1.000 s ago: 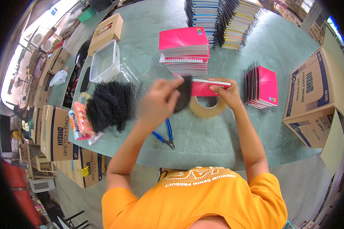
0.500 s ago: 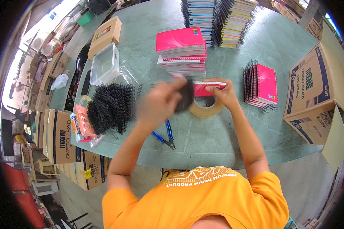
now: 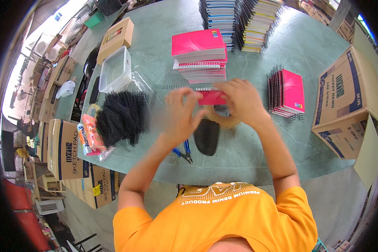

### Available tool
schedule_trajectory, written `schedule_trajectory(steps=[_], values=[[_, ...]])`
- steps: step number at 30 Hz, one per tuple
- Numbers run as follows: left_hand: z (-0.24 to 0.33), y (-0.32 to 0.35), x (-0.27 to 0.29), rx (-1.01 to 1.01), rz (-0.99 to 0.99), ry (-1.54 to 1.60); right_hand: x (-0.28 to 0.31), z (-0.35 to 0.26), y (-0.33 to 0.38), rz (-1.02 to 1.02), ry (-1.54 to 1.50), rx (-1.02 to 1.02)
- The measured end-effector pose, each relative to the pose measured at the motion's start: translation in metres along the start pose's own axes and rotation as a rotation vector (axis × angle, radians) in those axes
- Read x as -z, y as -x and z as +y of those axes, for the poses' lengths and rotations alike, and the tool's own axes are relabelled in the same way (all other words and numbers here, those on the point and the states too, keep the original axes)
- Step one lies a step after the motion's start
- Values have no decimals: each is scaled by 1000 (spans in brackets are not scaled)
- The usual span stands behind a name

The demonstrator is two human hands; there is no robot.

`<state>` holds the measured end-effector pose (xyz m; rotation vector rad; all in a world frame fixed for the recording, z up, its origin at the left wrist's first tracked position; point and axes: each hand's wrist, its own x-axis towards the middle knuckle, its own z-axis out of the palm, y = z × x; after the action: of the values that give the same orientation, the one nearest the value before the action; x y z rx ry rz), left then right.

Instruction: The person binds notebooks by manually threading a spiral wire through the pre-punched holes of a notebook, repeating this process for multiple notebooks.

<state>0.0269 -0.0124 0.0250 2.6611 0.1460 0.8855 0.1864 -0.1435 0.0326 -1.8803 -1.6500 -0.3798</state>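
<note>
Both hands meet over the middle of the green desk (image 3: 155,63), toward its near edge. The right hand (image 3: 241,101) has its grip closed on a small pink notebook (image 3: 211,97), fingers wrapped over its right end. The left hand (image 3: 181,112) touches the notebook's left end with fingers curled; whether that grip is truly closed on it cannot be told through the blur. A roll of tape (image 3: 224,119) lies on the desk just under the hands, a black pouch (image 3: 207,136) and blue-handled pliers (image 3: 184,151) nearer the front edge. A heap of black spiral coils (image 3: 124,117) sits toward the left edge, a stack of pink notebooks (image 3: 287,92) toward the right
</note>
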Motion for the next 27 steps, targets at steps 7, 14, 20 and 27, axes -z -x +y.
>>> schedule_trajectory(steps=[7, 14, 20, 27], values=[[-36, -11, 2, 89, -190, 189, -23, -19, 3, -87, -65, -143], [-8, -22, 16, 129, -166, -32, -28, -11, 1, -12, -92, -130], [-28, -23, 8, 446, -330, 88, -25, -14, 0, -58, -99, -110], [9, 1, 3, -71, -17, -123, -26, -14, -4, -39, -148, -155]])
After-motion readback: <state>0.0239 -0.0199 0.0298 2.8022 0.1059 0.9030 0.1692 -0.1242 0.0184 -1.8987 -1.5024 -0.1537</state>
